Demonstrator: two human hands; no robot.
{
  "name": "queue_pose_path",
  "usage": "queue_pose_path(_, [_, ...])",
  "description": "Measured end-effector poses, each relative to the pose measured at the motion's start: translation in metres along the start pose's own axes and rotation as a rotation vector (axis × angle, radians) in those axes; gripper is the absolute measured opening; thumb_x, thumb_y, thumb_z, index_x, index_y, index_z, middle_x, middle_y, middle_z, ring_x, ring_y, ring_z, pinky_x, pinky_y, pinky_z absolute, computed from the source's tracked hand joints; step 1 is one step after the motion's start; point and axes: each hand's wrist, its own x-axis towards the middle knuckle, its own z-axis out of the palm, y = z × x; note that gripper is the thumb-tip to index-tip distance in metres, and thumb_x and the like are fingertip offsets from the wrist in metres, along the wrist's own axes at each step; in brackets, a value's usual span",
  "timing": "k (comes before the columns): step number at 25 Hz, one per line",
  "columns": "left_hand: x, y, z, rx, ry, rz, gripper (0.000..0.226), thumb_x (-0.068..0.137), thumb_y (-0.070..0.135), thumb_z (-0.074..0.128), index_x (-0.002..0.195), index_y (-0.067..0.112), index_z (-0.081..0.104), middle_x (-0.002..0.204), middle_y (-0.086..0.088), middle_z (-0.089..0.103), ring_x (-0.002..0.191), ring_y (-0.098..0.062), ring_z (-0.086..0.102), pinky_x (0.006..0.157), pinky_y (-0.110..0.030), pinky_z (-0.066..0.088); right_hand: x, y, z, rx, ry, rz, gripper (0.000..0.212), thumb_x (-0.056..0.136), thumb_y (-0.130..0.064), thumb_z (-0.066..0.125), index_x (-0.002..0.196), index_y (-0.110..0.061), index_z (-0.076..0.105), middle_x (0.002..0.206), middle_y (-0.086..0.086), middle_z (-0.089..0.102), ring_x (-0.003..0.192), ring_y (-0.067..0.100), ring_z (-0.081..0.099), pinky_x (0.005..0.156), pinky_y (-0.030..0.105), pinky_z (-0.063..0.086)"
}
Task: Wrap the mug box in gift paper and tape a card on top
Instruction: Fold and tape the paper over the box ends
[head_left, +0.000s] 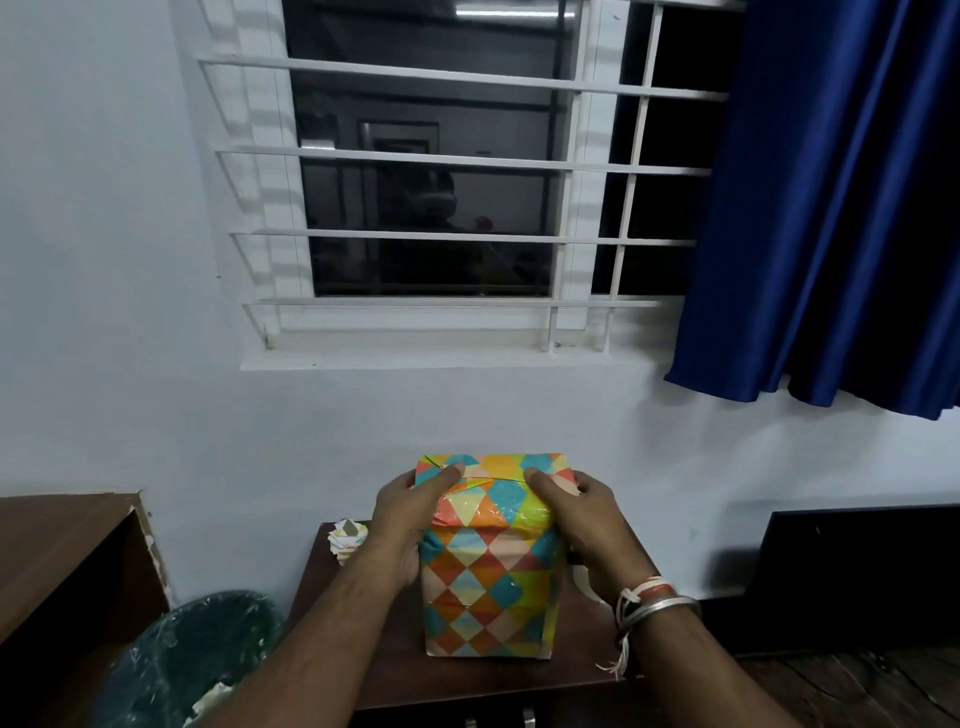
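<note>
multicoloured paper (485, 608): orange, teal, yellow and pink diamonds are spread over every visible face of the box; a creased, glossy band is seen near the top.
box (493, 551): stood upright at the lower centre of the frame, with its base set on the small table; folded flaps are closed over its top.
left hand (408, 512): clamped on the upper left side of the box, with the thumb (447, 475) laid over the top edge; the other fingers are hidden behind the box.
right hand (584, 512): clamped on the upper right side, with its thumb laid over the top edge and pointed toward the left thumb.
hands: held apart, one on each side, with the box between them; the two thumb tips are separated by a strip of paper.
wrist: a metal bangle (660, 605) and pale and orange threads are worn on the right wrist.
table (519, 680): dark brown wood, placed against the wall at the bottom centre.
scraps (348, 538): a small crumpled heap of patterned paper is seen at the table's far left corner, just beside the left hand.
white object (581, 582): mostly hidden behind the right hand; what it is cannot be told.
chair (192, 654): green, covered in clear plastic, at the lower left.
desk (67, 561): brown wood, at the left edge.
window (441, 197): dark glass behind white bars, at the upper centre.
curtain (841, 208): deep blue, hung at the upper right.
</note>
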Motion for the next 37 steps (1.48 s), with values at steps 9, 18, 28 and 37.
queue_pose_path(9, [0.051, 0.017, 0.016, 0.141, 0.04, 0.031, 0.036, 0.078, 0.039, 0.088, 0.102, 0.013, 0.077, 0.089, -0.009, 0.08, 0.08, -0.029, 0.078, 0.08, -0.05, 0.064, 0.059, -0.024, 0.009, -0.05, 0.026, -0.028, 0.047, 0.059, -0.065, 0.083, 0.089, -0.028, 0.081, 0.086, -0.003, 0.08, 0.086, 0.025, 0.077, 0.082, 0.051, 0.063])
queue_pose_path(18, [0.084, 0.016, 0.033, 0.179, 0.039, 0.018, 0.025, 0.088, 0.032, 0.079, 0.102, 0.013, 0.072, 0.09, -0.01, 0.077, 0.075, -0.027, 0.075, 0.07, -0.043, 0.064, 0.095, -0.012, 0.021, -0.069, 0.14, -0.039, 0.051, 0.052, -0.073, 0.078, 0.086, -0.035, 0.079, 0.084, -0.01, 0.078, 0.087, 0.022, 0.075, 0.088, 0.048, 0.061])
queue_pose_path(28, [0.075, 0.015, 0.032, 0.125, 0.055, 0.02, 0.065, 0.056, 0.06, 0.085, 0.106, 0.02, 0.072, 0.096, -0.009, 0.078, 0.084, -0.032, 0.077, 0.081, -0.053, 0.064, 0.054, -0.016, 0.025, -0.179, 0.149, -0.186, 0.093, 0.073, -0.085, 0.057, 0.148, -0.032, 0.045, 0.139, -0.002, 0.061, 0.124, 0.025, 0.06, 0.107, 0.044, 0.051])
queue_pose_path(37, [0.043, 0.03, 0.033, 0.239, 0.119, 0.131, 0.107, 0.063, 0.084, 0.074, 0.15, 0.027, 0.048, 0.153, -0.01, 0.05, 0.124, -0.033, 0.061, 0.099, -0.052, 0.057, 0.028, 0.002, 0.02, -0.226, 0.103, -0.263, 0.121, 0.07, -0.077, 0.067, 0.164, -0.026, 0.01, 0.165, 0.0, 0.033, 0.146, 0.025, 0.042, 0.115, 0.042, 0.042])
